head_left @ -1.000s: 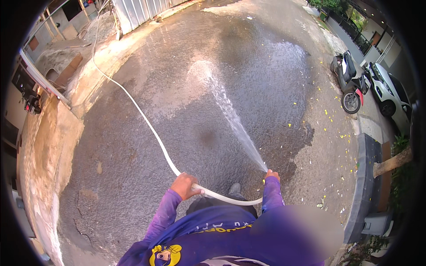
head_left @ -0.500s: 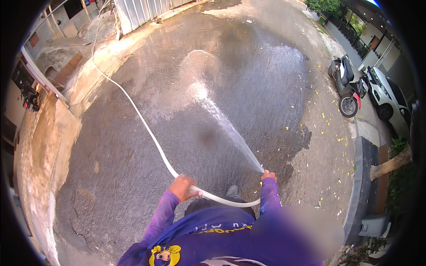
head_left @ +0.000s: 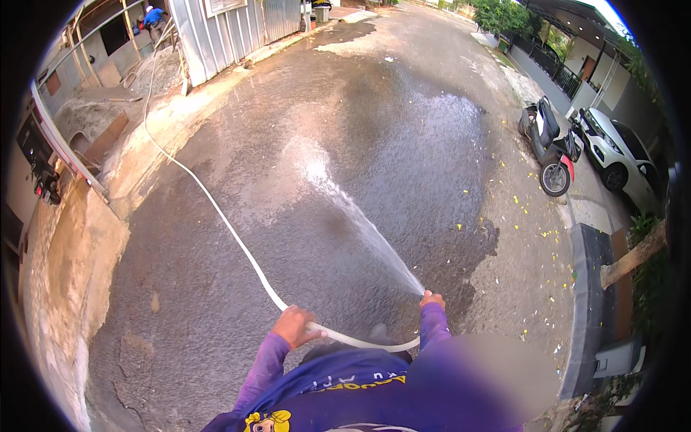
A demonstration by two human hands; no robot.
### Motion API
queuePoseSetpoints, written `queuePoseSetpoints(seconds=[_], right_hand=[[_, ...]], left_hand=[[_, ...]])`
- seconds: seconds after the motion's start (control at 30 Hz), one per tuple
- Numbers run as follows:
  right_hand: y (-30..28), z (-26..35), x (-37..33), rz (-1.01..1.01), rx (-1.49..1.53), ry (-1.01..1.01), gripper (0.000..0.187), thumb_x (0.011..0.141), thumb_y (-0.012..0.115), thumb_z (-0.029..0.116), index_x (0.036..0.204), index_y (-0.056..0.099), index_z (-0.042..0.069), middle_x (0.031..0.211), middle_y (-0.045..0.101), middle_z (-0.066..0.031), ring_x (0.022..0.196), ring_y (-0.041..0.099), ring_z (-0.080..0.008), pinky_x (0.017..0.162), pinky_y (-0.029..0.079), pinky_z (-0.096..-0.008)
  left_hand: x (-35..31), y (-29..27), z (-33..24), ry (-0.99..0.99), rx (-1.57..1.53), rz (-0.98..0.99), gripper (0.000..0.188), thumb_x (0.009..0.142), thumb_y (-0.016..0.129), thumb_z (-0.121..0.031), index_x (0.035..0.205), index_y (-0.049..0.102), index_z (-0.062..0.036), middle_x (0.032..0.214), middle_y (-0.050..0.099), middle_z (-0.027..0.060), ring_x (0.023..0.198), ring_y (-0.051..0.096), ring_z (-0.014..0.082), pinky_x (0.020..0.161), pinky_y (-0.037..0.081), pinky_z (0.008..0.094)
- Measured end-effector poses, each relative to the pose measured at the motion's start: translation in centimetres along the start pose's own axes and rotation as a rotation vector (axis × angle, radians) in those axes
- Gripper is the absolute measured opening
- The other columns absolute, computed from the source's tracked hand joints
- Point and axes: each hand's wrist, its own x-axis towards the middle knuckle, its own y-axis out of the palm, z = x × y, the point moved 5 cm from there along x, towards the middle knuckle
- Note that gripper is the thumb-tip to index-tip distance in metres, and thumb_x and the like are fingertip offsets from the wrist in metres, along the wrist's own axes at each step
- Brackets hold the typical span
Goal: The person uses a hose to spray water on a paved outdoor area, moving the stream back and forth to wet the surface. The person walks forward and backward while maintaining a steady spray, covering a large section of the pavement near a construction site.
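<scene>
White hose: here it is, the white hose (head_left: 363, 344), looping at the near edge of the wet patch (head_left: 194, 309) and running across it, out past its far-left side.
Left hand: wrapped firmly round the hose, this left hand (head_left: 294, 327), at the near edge of the wet patch.
Right hand: closed about the hose's end, the right hand (head_left: 432, 299), over the near right part of the wet patch; whether the thumb covers the outlet, I cannot tell.
Water jet: out it shoots, the water jet (head_left: 350, 209), landing in a white splash (head_left: 311, 169) well inside the wet patch.
Soaked road: plenty covered, I'd judge; dark, glistening asphalt spreads broadly ahead of the person.
Dry road: a paler dry strip (head_left: 529, 281), flecked with yellow bits, looks unwetted along the right of the wet patch.
Scooter and car: right of the wet patch stands the scooter (head_left: 551, 140), and farther right the white car (head_left: 620, 147); its dark windows hide whatever is inside.
Grey box: to the near right of the wet patch, a grey box (head_left: 617, 358), contents out of sight.
Metal fence: beyond the wet patch at far left, the metal fence (head_left: 230, 36), with a person in blue (head_left: 154, 18) left of it.
</scene>
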Motion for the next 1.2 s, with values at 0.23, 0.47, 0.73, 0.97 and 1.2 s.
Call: queuePoseSetpoints(seconds=[0.23, 0.47, 0.73, 0.97, 1.2], right_hand=[[-0.2, -1.1, 0.8, -0.016, 0.034, 0.039, 0.052, 0.098, 0.059, 0.042, 0.110, 0.075, -0.005, 0.114, 0.074, -0.0316, 0.113, 0.072, -0.0446, 0.102, 0.054, -0.0521], [-0.6, -2.5, 1.5, -0.045, 0.011, 0.076, 0.052, 0.099, 0.058, 0.042, 0.113, 0.074, -0.005, 0.117, 0.073, -0.0314, 0.115, 0.070, -0.0454, 0.102, 0.054, -0.0519], [0.4, -2.0, 4.9, -0.072, -0.004, 0.093, 0.055, 0.101, 0.056, 0.045, 0.116, 0.072, -0.006, 0.116, 0.074, -0.0312, 0.114, 0.071, -0.0455, 0.100, 0.054, -0.0533], [2.8, 0.5, 10.2, 0.055, -0.061, 0.077, 0.047, 0.099, 0.059, 0.041, 0.109, 0.075, -0.002, 0.119, 0.075, -0.0258, 0.113, 0.072, -0.0440, 0.101, 0.054, -0.0523], [2.0, 3.9, 13.9, -0.045, 0.067, 0.257, 0.053, 0.100, 0.058, 0.045, 0.116, 0.073, -0.004, 0.121, 0.074, -0.0273, 0.117, 0.070, -0.0447, 0.103, 0.053, -0.0516]], left_hand=[[0.6, -0.8, -0.3, 0.012, 0.032, -0.001, 0.053, 0.082, 0.084, -0.055, 0.097, 0.078, -0.0051, 0.096, 0.074, 0.0148, 0.101, 0.067, 0.0376, 0.092, 0.053, 0.0486], [1.6, -0.9, -0.3, 0.045, 0.034, 0.019, 0.053, 0.082, 0.084, -0.055, 0.098, 0.078, -0.0048, 0.096, 0.075, 0.0146, 0.103, 0.067, 0.0370, 0.093, 0.053, 0.0478], [5.1, -1.6, -0.6, 0.049, -0.004, 0.012, 0.051, 0.083, 0.082, -0.055, 0.094, 0.077, -0.0050, 0.094, 0.074, 0.0158, 0.102, 0.066, 0.0377, 0.095, 0.050, 0.0503], [9.7, -4.1, -0.4, 0.048, -0.010, -0.004, 0.052, 0.084, 0.082, -0.053, 0.093, 0.077, -0.0029, 0.091, 0.074, 0.0187, 0.095, 0.070, 0.0405, 0.088, 0.054, 0.0508], [16.1, -5.4, -0.3, 0.036, -0.018, 0.059, 0.050, 0.086, 0.079, -0.053, 0.091, 0.076, -0.0032, 0.091, 0.074, 0.0200, 0.098, 0.069, 0.0419, 0.090, 0.053, 0.0533]])
